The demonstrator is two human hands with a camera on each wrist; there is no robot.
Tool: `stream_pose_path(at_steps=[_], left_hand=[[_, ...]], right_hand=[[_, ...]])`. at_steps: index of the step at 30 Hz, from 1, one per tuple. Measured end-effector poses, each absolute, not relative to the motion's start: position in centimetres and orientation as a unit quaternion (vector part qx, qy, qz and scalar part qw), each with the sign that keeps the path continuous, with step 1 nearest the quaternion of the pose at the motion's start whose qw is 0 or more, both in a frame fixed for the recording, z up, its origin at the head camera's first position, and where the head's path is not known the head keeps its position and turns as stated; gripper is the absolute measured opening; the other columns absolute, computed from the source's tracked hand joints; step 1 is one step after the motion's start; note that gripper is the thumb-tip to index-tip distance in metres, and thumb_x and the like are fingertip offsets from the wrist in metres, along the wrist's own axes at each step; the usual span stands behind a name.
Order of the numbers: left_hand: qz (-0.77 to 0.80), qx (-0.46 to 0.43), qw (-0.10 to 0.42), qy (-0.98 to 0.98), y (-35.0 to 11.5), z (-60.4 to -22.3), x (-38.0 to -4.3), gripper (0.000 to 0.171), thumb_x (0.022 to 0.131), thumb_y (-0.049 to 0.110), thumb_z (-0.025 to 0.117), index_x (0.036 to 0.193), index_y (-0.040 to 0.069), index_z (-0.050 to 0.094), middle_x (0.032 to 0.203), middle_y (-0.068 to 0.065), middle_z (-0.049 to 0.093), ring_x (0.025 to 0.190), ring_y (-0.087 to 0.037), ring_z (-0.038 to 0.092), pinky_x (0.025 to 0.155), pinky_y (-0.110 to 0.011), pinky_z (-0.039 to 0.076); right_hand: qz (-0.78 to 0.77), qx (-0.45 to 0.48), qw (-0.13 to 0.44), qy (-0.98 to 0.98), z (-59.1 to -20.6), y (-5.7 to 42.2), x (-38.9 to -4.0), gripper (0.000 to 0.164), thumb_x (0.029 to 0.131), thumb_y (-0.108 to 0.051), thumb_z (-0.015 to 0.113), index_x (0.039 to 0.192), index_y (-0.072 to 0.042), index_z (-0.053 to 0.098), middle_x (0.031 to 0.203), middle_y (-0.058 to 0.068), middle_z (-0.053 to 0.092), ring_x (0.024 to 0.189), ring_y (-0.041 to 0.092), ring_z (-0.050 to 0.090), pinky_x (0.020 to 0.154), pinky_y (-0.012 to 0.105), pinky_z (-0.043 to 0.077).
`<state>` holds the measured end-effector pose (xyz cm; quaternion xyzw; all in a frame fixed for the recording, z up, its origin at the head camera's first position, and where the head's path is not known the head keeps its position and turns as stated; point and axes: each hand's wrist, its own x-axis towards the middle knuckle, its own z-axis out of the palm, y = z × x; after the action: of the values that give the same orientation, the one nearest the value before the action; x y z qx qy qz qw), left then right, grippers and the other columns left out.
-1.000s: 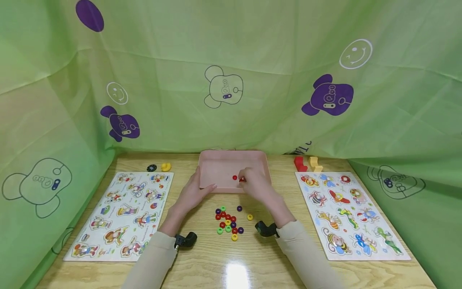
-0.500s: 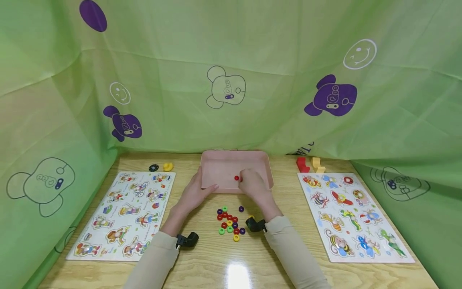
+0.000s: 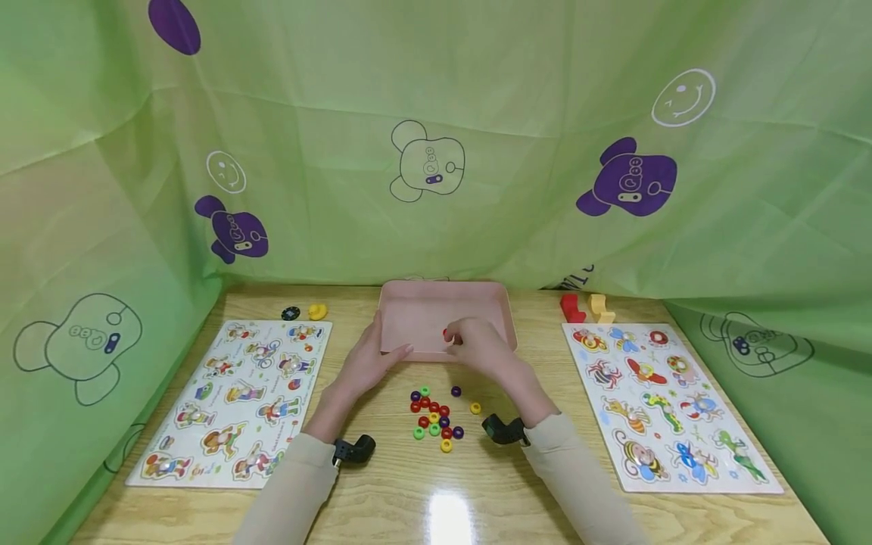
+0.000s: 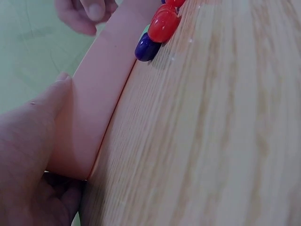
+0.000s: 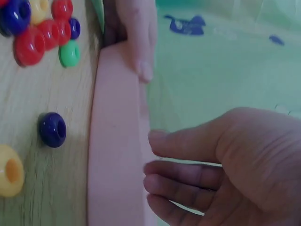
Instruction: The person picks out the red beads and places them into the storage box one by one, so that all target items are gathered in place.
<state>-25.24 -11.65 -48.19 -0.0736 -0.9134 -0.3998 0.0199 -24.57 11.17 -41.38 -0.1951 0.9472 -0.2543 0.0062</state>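
Note:
A pink tray (image 3: 443, 288) stands at the middle back of the wooden table. My left hand (image 3: 371, 362) grips its front left corner, the thumb (image 4: 42, 127) lying over the tray wall (image 4: 99, 103) and the fingers curled underneath. My right hand (image 3: 480, 344) hovers over the tray's front edge with relaxed fingers (image 5: 160, 172) that hold nothing I can see. A red bead (image 3: 446, 332) lies in the tray just left of them. Several loose beads (image 3: 434, 418) in red, green, yellow and purple lie on the table in front of the tray (image 5: 113, 141).
Picture puzzle boards lie at the left (image 3: 238, 401) and right (image 3: 671, 405). A yellow duck (image 3: 316, 311) and a black disc (image 3: 290, 313) sit back left, red and yellow blocks (image 3: 584, 307) back right. A green curtain (image 3: 436, 136) encloses the table.
The red bead my right hand pinched over the tray a second ago no longer shows in its fingers. That hand has barely shifted. The left hand keeps its hold on the tray.

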Motion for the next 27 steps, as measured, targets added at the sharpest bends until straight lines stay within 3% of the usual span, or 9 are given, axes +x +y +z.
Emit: stream_pose_path(at_steps=[6,12,17,27], left_hand=[[-0.404,-0.066,0.012,-0.912,-11.6,-48.1,-25.1,0.101,0.082,0.060,0.056,0.150,0.015,-0.002,0.156,-0.013,0.014,0.141,-0.032,0.024,0.113,-0.048,0.026],[-0.406,-0.065,0.009,-0.912,-11.6,-47.9,-25.0,0.099,0.083,0.059,0.056,0.150,0.015,-0.002,0.156,-0.012,0.013,0.141,-0.031,0.024,0.114,-0.047,0.025],[-0.404,-0.065,0.007,-0.912,-11.7,-47.8,-24.9,0.100,0.083,0.059,0.056,0.150,0.014,-0.002,0.156,-0.012,0.012,0.142,-0.031,0.022,0.114,-0.047,0.024],[-0.403,-0.069,0.009,-0.912,-11.7,-48.0,-25.2,0.100,0.083,0.059,0.056,0.150,0.013,-0.002,0.156,-0.012,0.012,0.142,-0.030,0.020,0.115,-0.046,0.023]], right_hand=[[-0.233,-0.247,0.028,0.940,-40.1,11.6,-21.5,0.012,0.084,-0.013,0.065,0.094,-0.013,0.071,0.080,-0.007,0.063,0.071,0.007,0.053,0.064,0.021,0.046],[-0.225,-0.299,0.078,0.924,-40.8,11.9,-19.3,0.011,0.084,-0.010,0.064,0.093,-0.014,0.070,0.085,-0.004,0.067,0.069,0.006,0.054,0.061,0.021,0.048],[-0.211,-0.322,0.097,0.918,-42.4,11.6,-18.8,0.012,0.083,-0.009,0.063,0.087,-0.017,0.070,0.085,-0.007,0.068,0.072,0.003,0.055,0.068,0.019,0.049],[-0.184,-0.327,0.100,0.922,-43.3,11.1,-18.6,0.007,0.083,-0.017,0.067,0.077,-0.021,0.067,0.070,-0.015,0.059,0.063,0.003,0.051,0.060,0.017,0.043]])
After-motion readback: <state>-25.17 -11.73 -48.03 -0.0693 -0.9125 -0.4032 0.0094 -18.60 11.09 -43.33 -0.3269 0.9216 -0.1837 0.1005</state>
